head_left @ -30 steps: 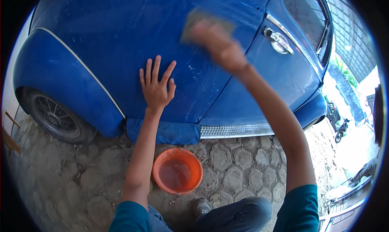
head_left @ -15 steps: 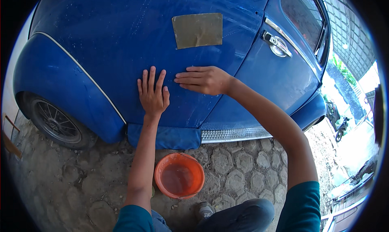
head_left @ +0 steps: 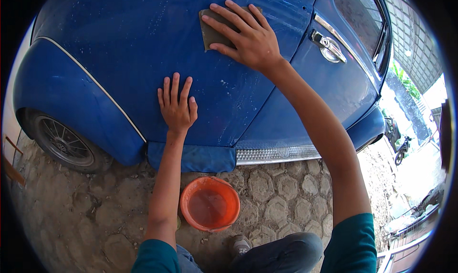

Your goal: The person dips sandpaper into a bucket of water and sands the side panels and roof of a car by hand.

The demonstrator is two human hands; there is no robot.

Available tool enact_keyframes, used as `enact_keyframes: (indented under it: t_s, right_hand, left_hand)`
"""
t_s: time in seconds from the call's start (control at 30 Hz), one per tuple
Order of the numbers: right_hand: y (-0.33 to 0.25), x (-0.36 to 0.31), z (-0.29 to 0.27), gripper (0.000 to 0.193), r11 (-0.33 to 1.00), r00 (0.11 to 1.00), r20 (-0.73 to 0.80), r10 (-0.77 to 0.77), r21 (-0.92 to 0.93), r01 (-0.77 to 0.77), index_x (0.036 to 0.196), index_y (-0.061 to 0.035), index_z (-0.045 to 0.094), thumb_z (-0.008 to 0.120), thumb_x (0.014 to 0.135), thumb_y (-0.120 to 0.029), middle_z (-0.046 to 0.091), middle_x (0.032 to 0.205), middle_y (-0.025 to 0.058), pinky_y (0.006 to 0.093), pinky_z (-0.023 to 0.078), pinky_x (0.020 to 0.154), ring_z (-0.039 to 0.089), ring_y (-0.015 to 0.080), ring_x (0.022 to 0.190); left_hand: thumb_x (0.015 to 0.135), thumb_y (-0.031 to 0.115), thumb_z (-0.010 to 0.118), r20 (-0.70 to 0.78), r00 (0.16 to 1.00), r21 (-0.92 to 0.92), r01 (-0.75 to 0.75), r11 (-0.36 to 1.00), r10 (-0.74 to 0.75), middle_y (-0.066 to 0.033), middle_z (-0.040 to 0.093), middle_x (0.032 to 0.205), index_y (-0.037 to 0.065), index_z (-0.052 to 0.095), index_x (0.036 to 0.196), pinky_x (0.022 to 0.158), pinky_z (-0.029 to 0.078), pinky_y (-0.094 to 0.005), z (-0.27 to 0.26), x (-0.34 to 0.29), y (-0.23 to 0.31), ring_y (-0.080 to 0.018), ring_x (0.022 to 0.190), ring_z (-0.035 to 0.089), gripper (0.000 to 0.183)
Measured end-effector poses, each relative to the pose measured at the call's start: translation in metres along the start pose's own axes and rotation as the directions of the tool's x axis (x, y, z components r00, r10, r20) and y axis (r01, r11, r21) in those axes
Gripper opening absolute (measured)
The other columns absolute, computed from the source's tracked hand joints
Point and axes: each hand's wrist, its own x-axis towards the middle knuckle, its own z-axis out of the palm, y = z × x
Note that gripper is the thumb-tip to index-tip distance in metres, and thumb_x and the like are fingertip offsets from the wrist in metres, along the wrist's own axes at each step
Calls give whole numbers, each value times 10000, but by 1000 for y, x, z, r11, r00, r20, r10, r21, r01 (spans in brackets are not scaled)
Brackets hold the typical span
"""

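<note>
My right hand point(head_left: 250, 37) lies flat with spread fingers over an olive-brown sheet of sandpaper point(head_left: 210, 35) on the side of a blue car point(head_left: 126, 63). The palm and fingers cover most of the sheet; its left part and some of its upper edge show. Lower and to the left, my left hand point(head_left: 176, 106) rests open against the same blue panel, fingers pointing up and holding nothing. Small water drops and pale streaks dot the paint around both hands.
An orange bucket point(head_left: 233, 207) with cloudy water stands on the hexagonal paving point(head_left: 276, 213) below the car. A chrome door handle point(head_left: 330, 49) is right of my right hand. The front-left wheel arch holds a black wheel point(head_left: 64, 142). A motorbike point(head_left: 403, 150) is far right.
My right hand has moved up from the bare panel onto the sandpaper, its fingers now spread. My left hand stays on the panel, and the view has shifted slightly.
</note>
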Motion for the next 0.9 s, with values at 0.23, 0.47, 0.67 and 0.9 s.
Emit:
enact_keyframes:
  t_s: [0.23,0.47,0.67,0.9]
  right_hand:
    - [1,2,-8,667,998,998,-62,14,69,-10,1392,-337,521,620,824,-672,523,1350,-30,452,377,1082,485,207,1261]
    - [-18,19,-13,596,998,992,-110,66,19,-65,1195,-195,644,771,696,-494,611,1130,5,431,466,894,534,244,1119]
    - [-12,8,-3,436,995,970,-224,-93,-40,86,1114,-190,694,783,703,-305,647,998,-23,382,498,840,573,224,1049]
    - [-40,-77,-17,382,969,996,18,-93,233,86,1127,-225,707,760,749,-211,652,1012,-21,387,490,934,590,179,1141]
  left_hand:
    - [1012,336,363,53,998,-15,13,1000,-13,-102,431,1519,186,517,1416,1178,223,-519,-6,2,4,-324,1429,351,457]
    - [1013,339,374,53,999,-3,8,1000,-8,-98,435,1515,191,521,1411,1172,227,-526,-12,6,3,-324,1431,344,449]
    - [1006,327,396,53,999,-10,0,1000,1,-97,450,1500,199,532,1401,1153,257,-522,-15,11,6,-315,1407,373,436]
    - [977,273,448,63,998,-19,13,1000,-12,-85,455,1495,207,552,1383,1135,280,-513,-21,15,7,-307,1400,378,424]
